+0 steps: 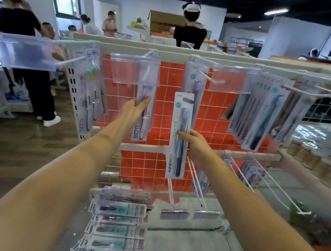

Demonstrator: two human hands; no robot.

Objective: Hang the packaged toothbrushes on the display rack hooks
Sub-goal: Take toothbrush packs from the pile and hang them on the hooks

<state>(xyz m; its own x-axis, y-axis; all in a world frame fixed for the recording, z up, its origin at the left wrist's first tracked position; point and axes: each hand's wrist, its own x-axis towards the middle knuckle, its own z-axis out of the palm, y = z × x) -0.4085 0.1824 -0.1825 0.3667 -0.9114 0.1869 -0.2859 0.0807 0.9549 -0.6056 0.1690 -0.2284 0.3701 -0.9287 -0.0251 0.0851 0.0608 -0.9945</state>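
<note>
My right hand (194,144) grips a packaged toothbrush (182,115) upright by its lower half, in front of the orange grid rack (165,104). Its top sits just below a white hook (210,77) that carries another pack (195,83). My left hand (136,107) holds the side of a hanging toothbrush pack (142,131) under a clear label holder (134,69). More packs hang at the left (89,94) and in a thick row at the right (260,119). A stack of flat packs (118,221) lies on the shelf below.
Long bare hooks with label holders (174,214) stick out from the lower rail toward me. Jars (313,160) line a shelf at the right. Several people stand behind the rack and at the left, one in black (190,35) directly beyond it.
</note>
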